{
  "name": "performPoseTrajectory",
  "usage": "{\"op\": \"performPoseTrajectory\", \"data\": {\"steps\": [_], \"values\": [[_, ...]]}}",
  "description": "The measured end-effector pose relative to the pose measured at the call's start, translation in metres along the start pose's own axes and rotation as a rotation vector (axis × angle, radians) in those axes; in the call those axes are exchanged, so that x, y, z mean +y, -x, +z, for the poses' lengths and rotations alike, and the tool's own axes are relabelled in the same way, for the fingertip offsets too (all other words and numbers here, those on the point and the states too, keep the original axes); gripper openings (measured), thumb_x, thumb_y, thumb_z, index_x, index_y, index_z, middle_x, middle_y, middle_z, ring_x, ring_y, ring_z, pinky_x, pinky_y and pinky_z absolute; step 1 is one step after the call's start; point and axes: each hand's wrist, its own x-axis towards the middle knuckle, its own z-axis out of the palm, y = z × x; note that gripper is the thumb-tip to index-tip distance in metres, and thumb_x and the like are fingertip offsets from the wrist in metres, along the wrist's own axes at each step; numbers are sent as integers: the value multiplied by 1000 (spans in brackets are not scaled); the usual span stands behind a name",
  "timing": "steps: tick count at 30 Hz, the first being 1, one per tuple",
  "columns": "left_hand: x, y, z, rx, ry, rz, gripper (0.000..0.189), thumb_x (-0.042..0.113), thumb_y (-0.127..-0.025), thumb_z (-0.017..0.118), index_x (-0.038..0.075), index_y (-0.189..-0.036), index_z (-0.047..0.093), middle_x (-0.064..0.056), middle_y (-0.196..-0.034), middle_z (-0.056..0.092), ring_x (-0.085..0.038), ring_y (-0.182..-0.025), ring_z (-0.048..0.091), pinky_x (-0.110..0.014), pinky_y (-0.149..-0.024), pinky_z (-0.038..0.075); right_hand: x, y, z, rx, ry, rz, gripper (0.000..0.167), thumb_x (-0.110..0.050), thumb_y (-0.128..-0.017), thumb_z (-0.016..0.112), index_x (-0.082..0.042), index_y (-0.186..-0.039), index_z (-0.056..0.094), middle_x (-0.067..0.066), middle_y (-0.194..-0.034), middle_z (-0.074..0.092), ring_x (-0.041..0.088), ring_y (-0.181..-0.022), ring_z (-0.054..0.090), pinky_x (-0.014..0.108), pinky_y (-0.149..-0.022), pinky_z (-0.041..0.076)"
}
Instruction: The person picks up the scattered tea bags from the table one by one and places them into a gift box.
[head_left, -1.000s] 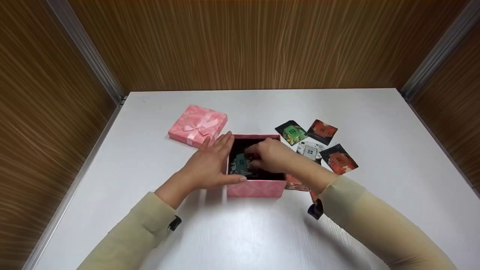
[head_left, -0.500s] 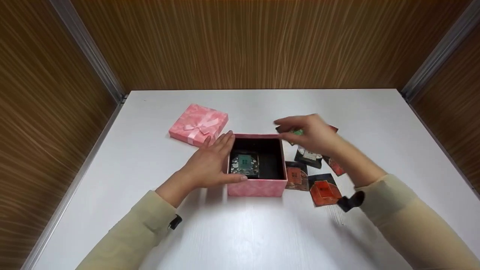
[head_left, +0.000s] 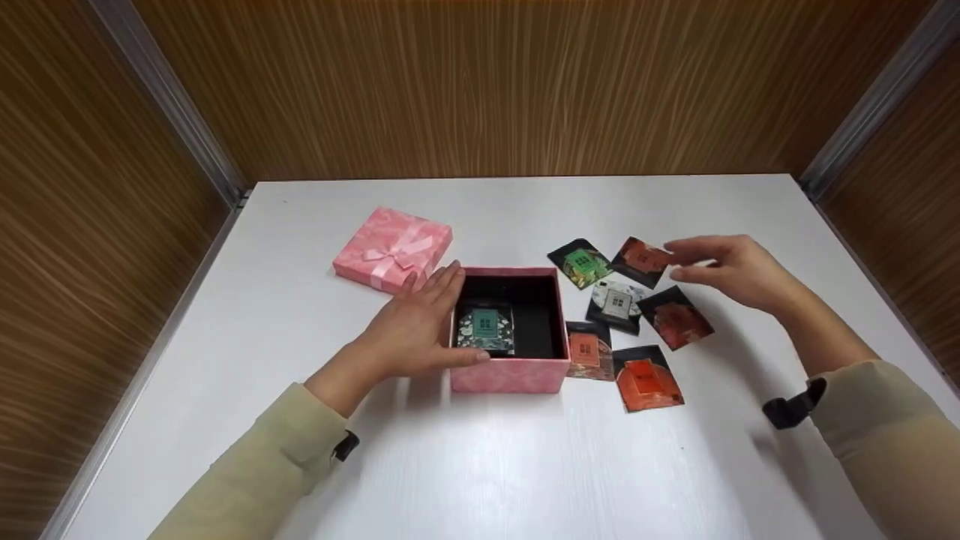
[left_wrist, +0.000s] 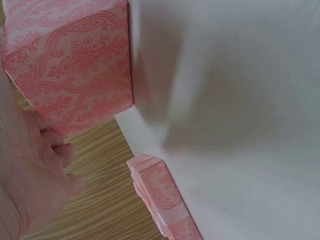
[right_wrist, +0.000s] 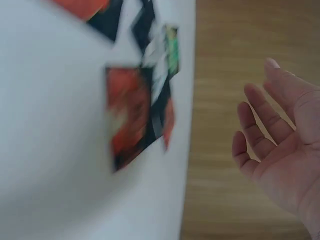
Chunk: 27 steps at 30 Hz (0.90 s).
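Observation:
My left hand (head_left: pixel 409 326) lies along the left side of an uncovered pink box (head_left: pixel 510 375), its fingers at the back-left corner and its thumb across the front rim. The patterned side of this box (left_wrist: pixel 75 65) fills the upper left of the left wrist view. Inside, a dark flowered sachet with a green label (head_left: pixel 486 328) lies flat on the left half of the black bottom. Holding nothing, my right hand (head_left: pixel 739 271) hovers with relaxed fingers, fingertips close by a red and black sachet (head_left: pixel 641 262). Its palm (right_wrist: pixel 280 160) shows bare in the right wrist view.
Right of the box lie a green sachet (head_left: pixel 582 262), a white sachet (head_left: pixel 616 304), a dark red sachet (head_left: pixel 676 316), an orange sachet (head_left: pixel 648 379) and a red-brown sachet (head_left: pixel 589 349). The pink lid with a bow (head_left: pixel 394 247) lies behind my left hand. A wooden panel (head_left: pixel 480 90) closes the back.
My right hand has come out of the box and moved right, to beside the sachets. The green-labelled sachet now lies uncovered in the box. My left hand has stayed in place.

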Motion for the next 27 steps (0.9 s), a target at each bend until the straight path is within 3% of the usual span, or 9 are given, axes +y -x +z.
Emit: {"op": "performPoseTrajectory", "data": {"steps": [4,8,10,13,19,27], "values": [[0,1,-1,1,-1,0,126,90,-88,50,3,-170,8,-11,-178,8,-29,-163,12,-53,-131,4,27,6,-1,-94,18,89,53,-25,-102,75,-7,-149,62,19,-139,68,30,-127,62,17,-89,50],[0,0,-1,0,-4,-1,126,90,-88,49,4,-170,9,-11,-178,8,-28,-163,12,-53,-130,4,43,9,3,-174,34,136,60,-28,-100,77,-7,-153,57,22,-146,62,42,-135,56,45,-104,49],[0,0,-1,-6,-6,-4,126,91,-87,48,4,-170,8,-11,-178,8,-27,-163,11,-53,-131,4,49,10,5,-208,30,151,65,-31,-99,78,-9,-155,55,24,-150,58,44,-138,52,60,-110,43],[0,-1,-1,-13,-8,-6,126,92,-87,46,5,-170,8,-11,-178,7,-25,-164,9,-53,-131,4,57,11,7,-246,16,174,72,-34,-98,79,-10,-159,49,26,-156,51,48,-144,44,72,-113,33],[0,-3,-2,-13,-19,2,126,92,-88,45,4,-170,8,-12,-178,8,-26,-164,9,-52,-131,3,66,13,12,-273,-27,201,86,-37,-94,82,-16,-166,38,27,-163,40,53,-148,33,77,-114,25],[-1,0,0,-5,-9,-5,125,92,-88,46,5,-170,9,-10,-178,8,-25,-164,10,-52,-130,2,71,11,21,-301,-60,172,95,-30,-93,85,-13,-169,30,29,-166,25,56,-150,25,77,-118,18]]}}
